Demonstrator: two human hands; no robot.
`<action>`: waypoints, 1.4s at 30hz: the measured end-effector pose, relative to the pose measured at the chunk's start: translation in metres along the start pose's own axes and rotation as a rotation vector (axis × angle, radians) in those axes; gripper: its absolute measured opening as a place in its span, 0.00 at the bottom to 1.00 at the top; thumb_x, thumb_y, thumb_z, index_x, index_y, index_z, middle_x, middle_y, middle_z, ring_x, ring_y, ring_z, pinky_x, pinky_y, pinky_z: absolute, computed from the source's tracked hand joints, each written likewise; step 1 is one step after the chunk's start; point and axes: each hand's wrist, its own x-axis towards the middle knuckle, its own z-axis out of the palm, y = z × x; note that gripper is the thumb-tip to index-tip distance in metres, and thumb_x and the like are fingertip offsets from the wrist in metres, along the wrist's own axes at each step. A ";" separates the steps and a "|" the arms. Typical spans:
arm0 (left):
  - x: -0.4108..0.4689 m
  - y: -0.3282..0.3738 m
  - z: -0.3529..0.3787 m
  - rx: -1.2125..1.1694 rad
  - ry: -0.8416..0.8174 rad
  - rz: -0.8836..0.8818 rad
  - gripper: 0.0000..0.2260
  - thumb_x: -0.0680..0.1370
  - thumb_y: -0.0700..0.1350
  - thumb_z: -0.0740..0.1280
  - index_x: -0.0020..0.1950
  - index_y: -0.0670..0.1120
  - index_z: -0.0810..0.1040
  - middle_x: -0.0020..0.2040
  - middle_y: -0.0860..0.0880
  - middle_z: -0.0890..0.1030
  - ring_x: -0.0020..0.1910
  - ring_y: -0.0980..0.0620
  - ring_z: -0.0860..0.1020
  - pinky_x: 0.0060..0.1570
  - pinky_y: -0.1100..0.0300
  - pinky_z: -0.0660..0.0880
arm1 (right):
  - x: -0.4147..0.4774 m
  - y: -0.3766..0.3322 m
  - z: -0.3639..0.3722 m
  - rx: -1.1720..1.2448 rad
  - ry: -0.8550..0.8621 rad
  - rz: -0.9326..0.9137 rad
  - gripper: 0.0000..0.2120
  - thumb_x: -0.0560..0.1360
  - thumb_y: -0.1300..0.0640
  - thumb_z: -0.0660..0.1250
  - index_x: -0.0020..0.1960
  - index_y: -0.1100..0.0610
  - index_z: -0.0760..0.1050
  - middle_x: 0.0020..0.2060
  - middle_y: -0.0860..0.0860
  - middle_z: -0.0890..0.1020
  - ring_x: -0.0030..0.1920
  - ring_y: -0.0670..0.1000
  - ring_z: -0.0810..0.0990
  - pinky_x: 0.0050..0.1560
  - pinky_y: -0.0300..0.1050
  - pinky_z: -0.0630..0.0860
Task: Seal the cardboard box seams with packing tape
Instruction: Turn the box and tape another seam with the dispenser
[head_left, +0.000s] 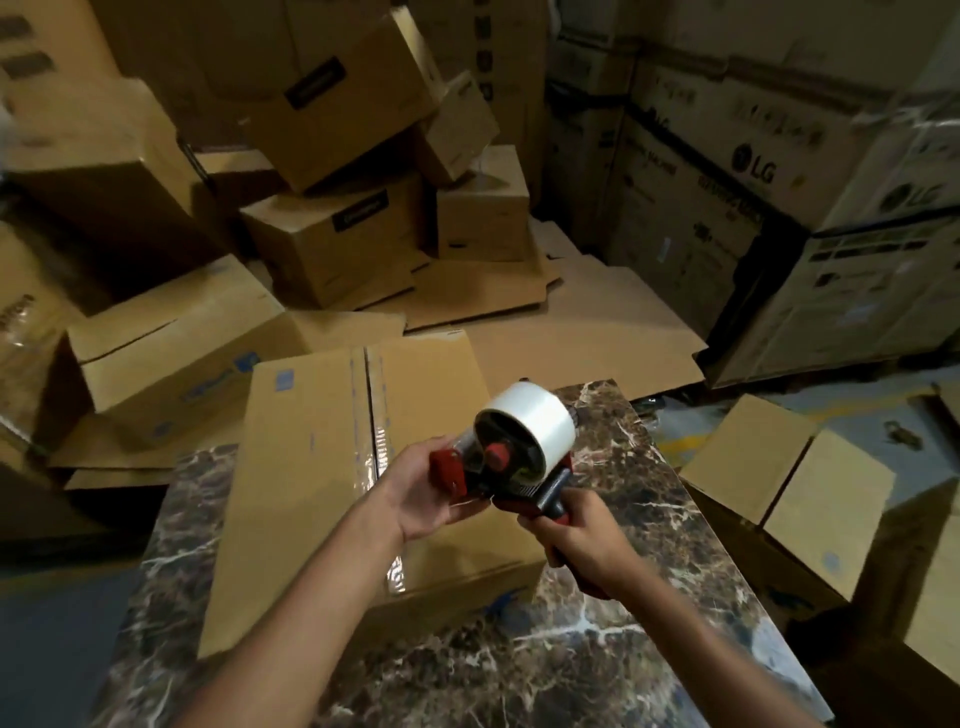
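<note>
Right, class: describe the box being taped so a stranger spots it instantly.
Find the dark veined marble tabletop in the foreground. The long brown cardboard box lies on it, under the red tape dispenser held by the left hand and right hand. It alone sits on marble, with shiny clear tape along its centre seam.

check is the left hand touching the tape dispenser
Touching: the head view shows the left hand gripping the red front end of the tape dispenser.
</note>
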 end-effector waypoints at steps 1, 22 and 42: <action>-0.008 0.002 -0.006 0.036 0.004 0.019 0.13 0.81 0.48 0.61 0.61 0.45 0.77 0.60 0.38 0.81 0.57 0.40 0.78 0.49 0.47 0.78 | -0.003 -0.006 0.007 -0.019 -0.018 0.002 0.11 0.74 0.61 0.70 0.39 0.65 0.71 0.27 0.56 0.68 0.26 0.52 0.68 0.27 0.46 0.67; -0.098 -0.003 -0.118 -0.188 0.157 0.195 0.10 0.82 0.35 0.56 0.54 0.37 0.77 0.49 0.35 0.79 0.45 0.42 0.78 0.33 0.54 0.81 | -0.003 -0.072 0.122 -0.485 -0.159 -0.080 0.18 0.68 0.50 0.74 0.39 0.65 0.76 0.25 0.49 0.73 0.25 0.49 0.70 0.27 0.45 0.68; -0.128 -0.037 -0.237 0.372 0.590 0.550 0.09 0.77 0.33 0.67 0.37 0.39 0.82 0.31 0.41 0.83 0.27 0.47 0.80 0.27 0.58 0.77 | 0.019 -0.038 0.182 -0.817 -0.330 -0.075 0.11 0.66 0.54 0.72 0.39 0.63 0.78 0.30 0.52 0.75 0.30 0.49 0.71 0.32 0.46 0.66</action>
